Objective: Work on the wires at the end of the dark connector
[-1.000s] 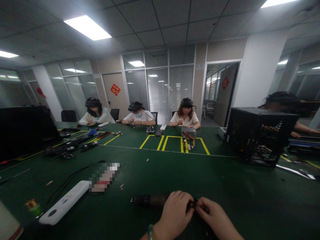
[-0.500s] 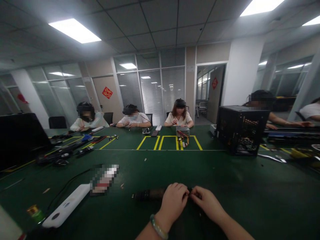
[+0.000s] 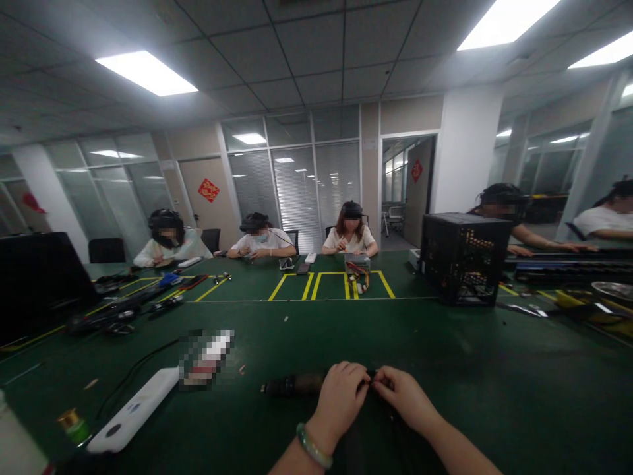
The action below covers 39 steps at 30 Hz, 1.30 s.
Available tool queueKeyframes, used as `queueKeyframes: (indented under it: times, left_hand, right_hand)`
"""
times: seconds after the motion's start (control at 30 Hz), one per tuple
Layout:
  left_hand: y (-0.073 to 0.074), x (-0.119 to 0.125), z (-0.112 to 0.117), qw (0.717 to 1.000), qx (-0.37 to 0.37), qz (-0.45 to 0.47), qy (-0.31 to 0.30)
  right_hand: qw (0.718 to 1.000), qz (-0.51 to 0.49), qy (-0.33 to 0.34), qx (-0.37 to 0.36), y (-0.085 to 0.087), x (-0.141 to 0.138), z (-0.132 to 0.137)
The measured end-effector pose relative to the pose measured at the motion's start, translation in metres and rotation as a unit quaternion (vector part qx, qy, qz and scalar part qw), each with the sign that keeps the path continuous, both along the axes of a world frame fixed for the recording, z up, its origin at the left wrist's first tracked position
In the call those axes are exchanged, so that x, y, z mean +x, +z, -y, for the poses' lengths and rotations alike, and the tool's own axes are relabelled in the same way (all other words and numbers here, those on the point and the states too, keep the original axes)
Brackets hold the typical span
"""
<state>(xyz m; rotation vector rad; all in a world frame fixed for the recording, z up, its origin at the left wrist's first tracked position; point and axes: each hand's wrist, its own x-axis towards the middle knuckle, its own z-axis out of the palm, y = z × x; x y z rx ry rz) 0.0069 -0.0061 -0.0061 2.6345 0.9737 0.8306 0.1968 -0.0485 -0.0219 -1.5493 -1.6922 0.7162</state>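
Observation:
Both my hands meet at the near edge of the green table (image 3: 469, 369). My left hand (image 3: 341, 399), with a green bangle on the wrist, curls its fingers over the right end of a dark cylindrical object (image 3: 291, 384) that lies flat and points left. My right hand (image 3: 403, 397) pinches a small dark part right at the left hand's fingertips. The part between the fingers is too small and dark to name.
A white power bank (image 3: 133, 417) with a black cable lies to the left, a blurred-out item (image 3: 205, 357) beside it. A black wire crate (image 3: 462, 257) stands to the right. Yellow tape boxes mark the table's middle. Several other people sit along the far and right sides.
The view has swung right and tipped a little, showing more of the right side. My hands stay joined over the dark object, with only small finger shifts.

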Motion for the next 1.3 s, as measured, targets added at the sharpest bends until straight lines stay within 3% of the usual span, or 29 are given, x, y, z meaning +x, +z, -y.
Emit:
queueKeyframes:
  times: [1.03, 1.3]
  left_hand:
    - [0.003, 0.004, -0.006, 0.999, -0.04, -0.014, 0.016]
    - [0.002, 0.005, -0.012, 0.998, -0.059, -0.023, 0.008]
  right_hand:
    - [0.999, -0.022, 0.006, -0.031, -0.002, 0.002, -0.007]
    - [0.999, -0.013, 0.008, -0.04, 0.005, 0.003, -0.009]
